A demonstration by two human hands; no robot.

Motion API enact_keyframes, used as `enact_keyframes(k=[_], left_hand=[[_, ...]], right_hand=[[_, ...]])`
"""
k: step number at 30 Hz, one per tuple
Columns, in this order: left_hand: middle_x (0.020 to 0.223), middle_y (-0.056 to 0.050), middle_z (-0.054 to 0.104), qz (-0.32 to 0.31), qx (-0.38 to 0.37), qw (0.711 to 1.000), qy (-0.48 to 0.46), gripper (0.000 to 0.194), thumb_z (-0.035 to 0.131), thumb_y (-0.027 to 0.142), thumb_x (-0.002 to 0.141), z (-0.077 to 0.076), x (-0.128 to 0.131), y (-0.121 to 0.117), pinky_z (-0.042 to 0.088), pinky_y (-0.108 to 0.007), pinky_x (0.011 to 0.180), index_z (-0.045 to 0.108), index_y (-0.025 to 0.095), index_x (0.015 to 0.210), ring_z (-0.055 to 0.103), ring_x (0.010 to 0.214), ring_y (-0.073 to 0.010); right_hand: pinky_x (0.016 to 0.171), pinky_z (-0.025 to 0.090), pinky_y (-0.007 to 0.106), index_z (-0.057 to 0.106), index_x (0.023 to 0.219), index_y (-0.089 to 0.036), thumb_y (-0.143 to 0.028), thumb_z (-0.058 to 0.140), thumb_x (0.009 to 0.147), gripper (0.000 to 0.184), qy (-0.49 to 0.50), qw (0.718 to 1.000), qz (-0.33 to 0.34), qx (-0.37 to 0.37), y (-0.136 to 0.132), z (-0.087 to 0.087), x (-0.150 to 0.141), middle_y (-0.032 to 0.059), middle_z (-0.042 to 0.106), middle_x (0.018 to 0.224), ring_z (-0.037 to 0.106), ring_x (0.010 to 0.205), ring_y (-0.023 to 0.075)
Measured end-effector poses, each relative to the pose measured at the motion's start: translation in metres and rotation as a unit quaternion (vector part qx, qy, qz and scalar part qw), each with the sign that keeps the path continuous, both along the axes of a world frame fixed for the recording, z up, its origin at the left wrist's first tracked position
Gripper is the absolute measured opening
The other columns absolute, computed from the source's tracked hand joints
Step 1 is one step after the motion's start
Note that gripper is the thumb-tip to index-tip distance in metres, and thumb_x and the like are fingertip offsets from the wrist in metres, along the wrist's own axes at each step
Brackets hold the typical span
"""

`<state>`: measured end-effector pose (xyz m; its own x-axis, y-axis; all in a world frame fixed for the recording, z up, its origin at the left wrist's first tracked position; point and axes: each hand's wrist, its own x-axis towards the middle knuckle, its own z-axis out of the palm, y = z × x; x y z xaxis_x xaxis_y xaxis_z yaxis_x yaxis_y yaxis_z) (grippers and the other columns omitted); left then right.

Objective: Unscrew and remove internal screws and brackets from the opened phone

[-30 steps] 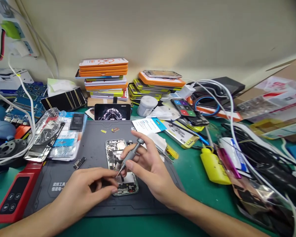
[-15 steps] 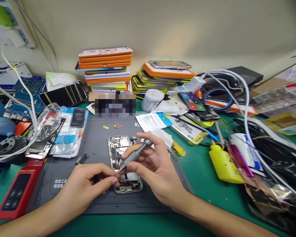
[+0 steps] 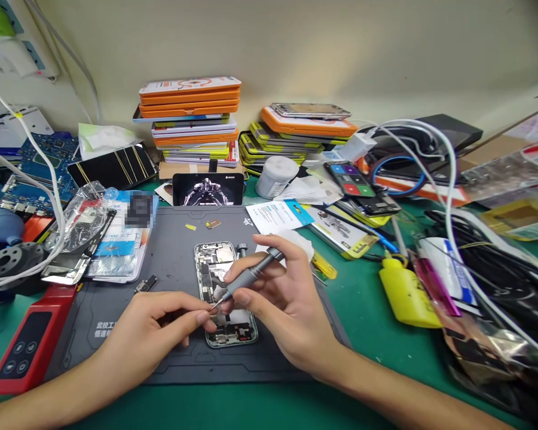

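An opened phone point(image 3: 224, 280) with its insides exposed lies on a dark grey work mat point(image 3: 170, 251). My right hand point(image 3: 278, 304) grips a grey precision screwdriver point(image 3: 248, 276), its tip pointing down-left just above the phone. My left hand point(image 3: 155, 331) rests on the mat at the phone's left edge, thumb and forefinger pinched together right at the screwdriver tip; whatever they hold is too small to make out. Small loose parts point(image 3: 213, 224) lie on the mat beyond the phone.
A small lit phone point(image 3: 208, 189) stands at the mat's far edge. Stacks of orange and yellow boxes point(image 3: 190, 119) line the wall. A yellow bottle point(image 3: 401, 292), cables point(image 3: 448, 179) and plastic bags crowd the right. A red device point(image 3: 24, 343) and circuit board point(image 3: 36, 167) sit left.
The view shifted slightly. My left fingertips and the screwdriver tip have come together over the phone; both hands otherwise keep their places.
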<state>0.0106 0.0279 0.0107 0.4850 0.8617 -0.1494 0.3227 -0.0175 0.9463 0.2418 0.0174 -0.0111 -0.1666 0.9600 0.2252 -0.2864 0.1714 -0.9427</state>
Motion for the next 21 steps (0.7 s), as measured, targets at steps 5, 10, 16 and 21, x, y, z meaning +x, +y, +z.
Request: enact_keyframes(k=[5, 10, 16, 21], left_hand=[[0.09, -0.004, 0.086, 0.002, -0.019, 0.999, -0.027, 0.022, 0.068, 0.032, 0.099, -0.001, 0.002, 0.001, 0.058, -0.019, 0.059, 0.087, 0.022, 0.099, 0.072, 0.065, -0.0132], [0.09, -0.005, 0.087, 0.008, -0.023, 0.999, -0.026, 0.02, 0.072, 0.034, 0.098, -0.004, 0.0, -0.001, 0.059, -0.019, 0.06, 0.087, 0.021, 0.099, 0.078, 0.074, -0.0169], [0.091, -0.005, 0.087, 0.012, -0.024, 1.0, -0.008, 0.021, 0.074, 0.037, 0.097, -0.003, -0.001, -0.001, 0.058, -0.02, 0.06, 0.087, 0.021, 0.098, 0.076, 0.07, -0.0154], [0.089, -0.004, 0.086, 0.001, -0.014, 1.0, 0.01, 0.023, 0.072, 0.038, 0.099, -0.001, -0.001, 0.0, 0.057, -0.022, 0.061, 0.086, 0.02, 0.098, 0.068, 0.06, -0.0124]], right_hand=[[0.078, 0.074, 0.035, 0.046, 0.14, -0.04, -0.029, 0.076, 0.103, 0.048, 0.009, 1.0, 0.007, -0.019, 0.002, 0.003, -0.001, -0.0024, 0.073, 0.107, 0.079, 0.077, 0.0137], [0.077, 0.074, 0.033, 0.047, 0.138, -0.039, -0.033, 0.079, 0.101, 0.049, 0.036, 0.998, 0.026, -0.054, 0.006, 0.004, 0.0, -0.003, 0.073, 0.105, 0.077, 0.076, 0.0125], [0.078, 0.074, 0.033, 0.047, 0.138, -0.039, -0.027, 0.077, 0.102, 0.049, 0.02, 0.999, 0.019, -0.032, 0.003, 0.003, 0.0, -0.0023, 0.074, 0.107, 0.079, 0.077, 0.0136], [0.078, 0.072, 0.036, 0.045, 0.142, -0.042, -0.022, 0.071, 0.105, 0.05, -0.036, 0.999, -0.013, 0.033, -0.005, 0.001, 0.002, -0.0004, 0.074, 0.111, 0.079, 0.081, 0.0162]])
